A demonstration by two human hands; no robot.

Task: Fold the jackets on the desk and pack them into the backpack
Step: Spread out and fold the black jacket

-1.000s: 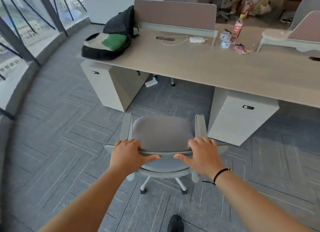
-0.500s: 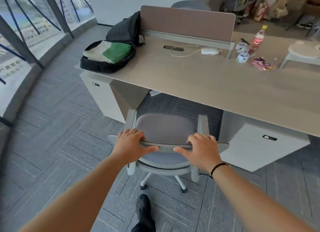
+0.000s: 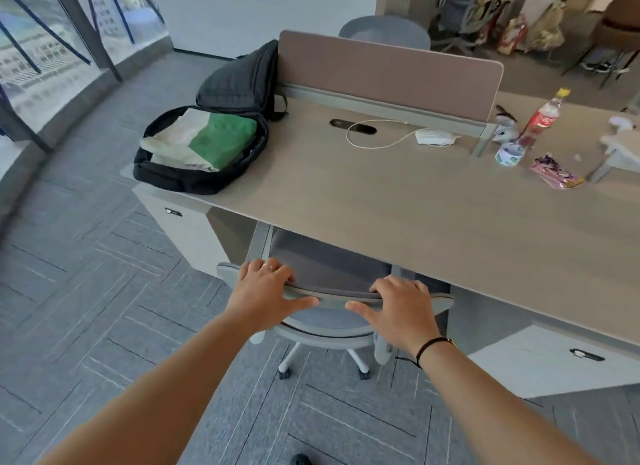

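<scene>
Your left hand [image 3: 265, 289] and right hand [image 3: 398, 307] each grasp the chair's backrest [image 3: 330, 296] at lower centre. The open backpack [image 3: 204, 149], 2 folded jackets [image 3: 199, 144] inside, lies upper left on the desk [image 3: 398, 201], nearer your left hand.

The black backpack [image 3: 204, 152] lay unzipped at the desk's [image 3: 381, 201] left end, its flap [image 3: 242, 78] propped against the divider. Inside it lay folded jackets, a green one [image 3: 223, 140] partly on top of a cream one [image 3: 173, 142].
</scene>
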